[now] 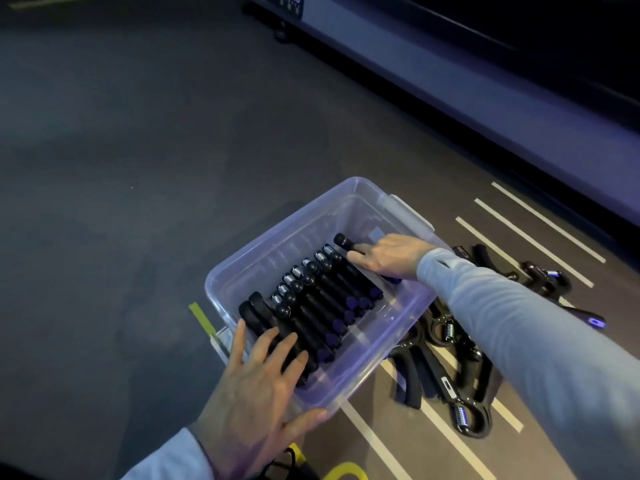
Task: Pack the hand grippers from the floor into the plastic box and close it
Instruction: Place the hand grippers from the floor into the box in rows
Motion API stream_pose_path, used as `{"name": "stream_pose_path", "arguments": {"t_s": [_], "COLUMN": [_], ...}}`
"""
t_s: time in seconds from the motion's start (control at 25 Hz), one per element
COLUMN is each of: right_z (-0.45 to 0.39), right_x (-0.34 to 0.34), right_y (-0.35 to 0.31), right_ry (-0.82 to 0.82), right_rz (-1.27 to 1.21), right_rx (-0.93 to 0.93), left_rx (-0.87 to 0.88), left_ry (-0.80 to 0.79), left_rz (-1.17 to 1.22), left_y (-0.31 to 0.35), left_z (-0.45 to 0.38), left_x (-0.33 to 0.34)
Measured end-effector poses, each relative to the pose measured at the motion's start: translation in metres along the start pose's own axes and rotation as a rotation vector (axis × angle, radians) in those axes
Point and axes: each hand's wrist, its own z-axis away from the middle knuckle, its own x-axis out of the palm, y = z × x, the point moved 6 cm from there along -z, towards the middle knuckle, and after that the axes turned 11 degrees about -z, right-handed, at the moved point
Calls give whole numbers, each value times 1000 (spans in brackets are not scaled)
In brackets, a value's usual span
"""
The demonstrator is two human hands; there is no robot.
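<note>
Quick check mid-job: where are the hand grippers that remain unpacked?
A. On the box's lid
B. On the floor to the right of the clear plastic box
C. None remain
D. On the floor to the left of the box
B: a pile of black spring hand grippers lies on the striped floor right of the clear plastic box.

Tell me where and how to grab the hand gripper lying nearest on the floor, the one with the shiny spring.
Probably take the nearest hand gripper by its two black handles, which run up-left from the coiled spring. Come from above, fingers wrapped across both handles: it lies flat on the floor, right of the plastic box, and the spring end is rounded.
</note>
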Motion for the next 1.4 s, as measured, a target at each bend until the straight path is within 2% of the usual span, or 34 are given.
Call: {"name": "stream_pose_path", "arguments": {"t_s": [0.24, 0.48, 0.64, 0.72, 0.88, 1.0, 1.12, 1.24, 1.4], "right_z": [-21, -18, -16, -18, -15, -14, -16, -21, -24], "right_x": [9, 21, 31, 36, 53, 56, 59, 57, 60], "right_y": [-9, -8, 1, 6, 19, 26, 24, 18, 10], "right_ry": [-55, 8, 146, 173, 124, 136, 90, 31, -99], "right_rz": [2, -287, -884, -993, -1082, -1194, -1177, -1028, -983], "right_rx": [-20, 66, 301, 429, 670, 701, 689, 659, 650], "left_rx": [-4, 1, -13, -17, -22, -17, -13, -13, -12], "left_ry": [-1, -11, -2, -5, -20, -32, -35, -35, -51], "left_rz": [4, 3, 13, 19, 16, 10, 7, 9, 0], "left_y": [0, -1, -1, -1, -1, -1, 0, 0, -1], "left_z": [-3, -2, -2, -2, -2, -1, -1, -2, -2], "left_x": [4, 0, -3, -3, -2, -1, -1, -2, -3]}}
